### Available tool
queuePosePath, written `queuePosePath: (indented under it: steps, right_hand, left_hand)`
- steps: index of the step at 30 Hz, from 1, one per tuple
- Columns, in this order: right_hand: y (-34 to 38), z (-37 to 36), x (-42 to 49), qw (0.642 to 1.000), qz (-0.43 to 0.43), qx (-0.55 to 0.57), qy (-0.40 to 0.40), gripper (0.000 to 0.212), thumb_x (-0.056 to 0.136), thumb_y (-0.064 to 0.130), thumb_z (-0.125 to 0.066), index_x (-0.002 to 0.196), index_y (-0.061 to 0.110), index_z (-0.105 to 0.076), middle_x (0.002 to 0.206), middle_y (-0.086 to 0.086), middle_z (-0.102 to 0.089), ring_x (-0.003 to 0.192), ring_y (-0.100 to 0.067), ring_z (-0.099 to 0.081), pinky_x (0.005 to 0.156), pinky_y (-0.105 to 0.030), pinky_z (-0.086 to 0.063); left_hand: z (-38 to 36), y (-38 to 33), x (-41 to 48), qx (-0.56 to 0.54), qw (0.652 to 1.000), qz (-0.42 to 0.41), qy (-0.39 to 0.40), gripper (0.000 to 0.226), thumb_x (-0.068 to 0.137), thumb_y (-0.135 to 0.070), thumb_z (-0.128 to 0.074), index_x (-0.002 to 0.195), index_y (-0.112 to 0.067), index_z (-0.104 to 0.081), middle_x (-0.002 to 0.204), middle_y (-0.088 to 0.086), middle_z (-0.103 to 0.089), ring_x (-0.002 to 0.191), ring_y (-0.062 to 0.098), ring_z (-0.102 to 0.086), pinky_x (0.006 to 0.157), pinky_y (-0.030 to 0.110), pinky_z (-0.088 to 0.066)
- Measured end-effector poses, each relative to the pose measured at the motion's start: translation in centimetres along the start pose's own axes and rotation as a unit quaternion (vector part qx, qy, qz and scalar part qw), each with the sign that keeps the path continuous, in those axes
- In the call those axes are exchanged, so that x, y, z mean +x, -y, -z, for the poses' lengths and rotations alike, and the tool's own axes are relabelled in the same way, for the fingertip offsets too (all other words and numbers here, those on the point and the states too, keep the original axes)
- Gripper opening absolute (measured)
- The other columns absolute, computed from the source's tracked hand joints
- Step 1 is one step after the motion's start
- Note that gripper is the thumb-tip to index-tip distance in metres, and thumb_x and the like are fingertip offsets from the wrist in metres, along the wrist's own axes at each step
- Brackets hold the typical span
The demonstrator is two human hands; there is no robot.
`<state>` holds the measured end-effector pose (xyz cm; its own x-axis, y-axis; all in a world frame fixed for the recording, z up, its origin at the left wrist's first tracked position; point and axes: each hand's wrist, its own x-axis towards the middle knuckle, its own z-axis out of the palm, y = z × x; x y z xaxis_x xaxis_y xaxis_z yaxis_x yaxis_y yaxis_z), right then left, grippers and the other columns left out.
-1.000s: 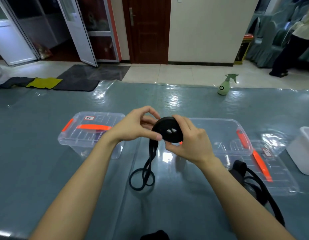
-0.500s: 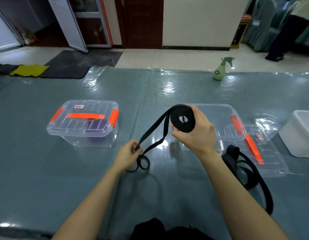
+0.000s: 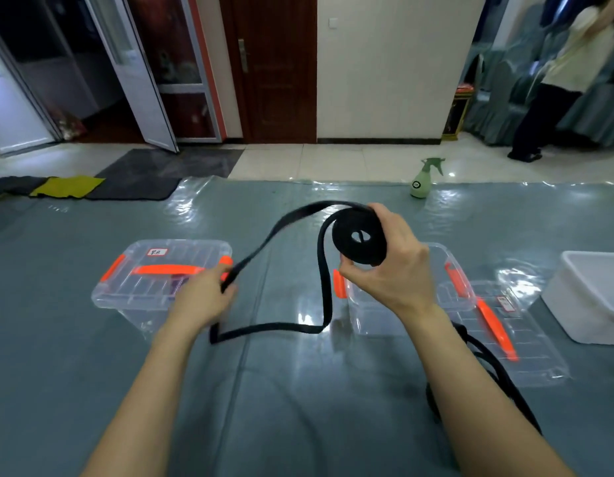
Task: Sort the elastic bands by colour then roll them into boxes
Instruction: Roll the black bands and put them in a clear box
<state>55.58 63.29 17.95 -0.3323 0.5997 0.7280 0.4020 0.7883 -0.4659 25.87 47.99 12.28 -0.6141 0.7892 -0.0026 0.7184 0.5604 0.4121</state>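
Note:
My right hand (image 3: 390, 266) grips a half-wound roll of black elastic band (image 3: 360, 239) above the table. Two loose strands run from the roll. My left hand (image 3: 204, 297) pinches one strand beside the closed clear box (image 3: 126, 294) with orange latches. The other strand (image 3: 274, 328) drops to the table and lies flat between my arms. An open clear box (image 3: 439, 256) stands behind my right hand, its lid (image 3: 519, 342) lying to its right. More black band (image 3: 495, 380) is piled by my right forearm, partly hidden.
A white tub (image 3: 587, 297) stands at the right edge of the table. A green spray bottle (image 3: 423, 179) sits at the far edge. A person stands in the back right of the room. Mats lie on the floor at the left.
My right hand has lifted the roll higher. My left hand has drawn the band out to the left, so the small loop on the table has opened into a long slack strand.

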Motion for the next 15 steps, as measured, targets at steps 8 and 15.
queuePosePath:
  steps: [8, 15]
  right_hand:
    - [1.5, 0.5, 0.6, 0.994, 0.095, -0.036, 0.045, 0.075, 0.073, 0.03, -0.088, 0.141, 0.009, -0.064, 0.123, -0.004, -0.072, 0.094, -0.029, -0.074, 0.071, -0.045, -0.064]
    - [1.3, 2.6, 1.1, 0.989, 0.133, -0.043, 0.055, 0.077, 0.07, 0.029, -0.085, 0.142, 0.01, -0.065, 0.127, -0.003, -0.071, 0.09, -0.03, -0.075, 0.066, -0.045, -0.062]
  left_hand:
    - [0.6, -11.6, -4.2, -0.496, 0.849, -0.178, 0.045, 0.05, 0.102, -0.021, -0.065, 0.149, -0.012, -0.056, 0.147, 0.005, -0.068, 0.142, 0.015, -0.061, 0.12, 0.035, -0.049]
    - [4.8, -14.0, -3.2, -0.424, 0.868, -0.257, 0.04, 0.028, 0.093, -0.013, -0.087, 0.117, -0.025, -0.081, 0.108, 0.0, -0.084, 0.101, 0.017, -0.08, 0.092, 0.032, -0.061]
